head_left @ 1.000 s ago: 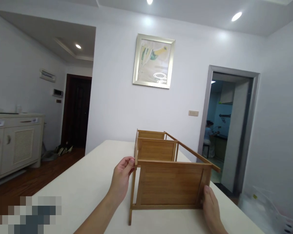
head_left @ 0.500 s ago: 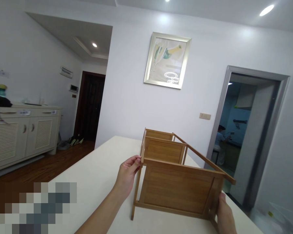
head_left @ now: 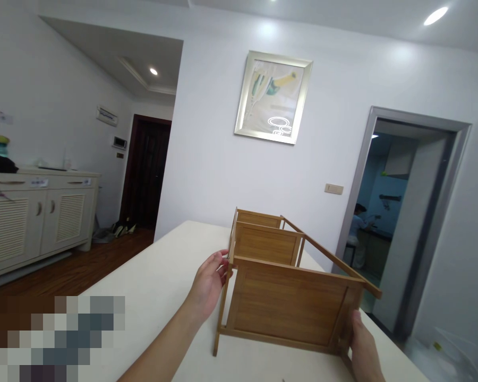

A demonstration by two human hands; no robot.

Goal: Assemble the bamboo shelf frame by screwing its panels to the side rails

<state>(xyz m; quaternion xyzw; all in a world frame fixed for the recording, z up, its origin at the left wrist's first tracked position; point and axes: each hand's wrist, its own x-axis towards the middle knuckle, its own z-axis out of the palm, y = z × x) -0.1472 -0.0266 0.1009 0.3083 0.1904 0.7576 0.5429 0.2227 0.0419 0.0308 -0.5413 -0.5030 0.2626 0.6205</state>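
Observation:
A brown wooden shelf rack [head_left: 290, 305] lies on its side on the cream table, its several panels standing upright between thin rails. At its near left upper corner, my left hand [head_left: 209, 281] has thumb and fingertips drawn together against the frame. Whatever small thing may be between those fingertips is too small to make out. The other fingers reach behind the left rail. My right hand [head_left: 364, 345] grips the near right side of the rack, thumb on the wood, the remaining fingers hidden.
The cream table [head_left: 151, 286] extends under the rack towards the white wall. A louvred white cabinet [head_left: 40, 223] stands at the left. Through a doorway [head_left: 370, 185] on the right, a person [head_left: 357, 228] sits in another room. Transparent plastic [head_left: 442, 355] is at the lower right.
My left hand's fingers have shifted from a tight pinch at the corner to a looser curl, some now behind the rail. My right hand still holds the rack, moving slightly up and left in view.

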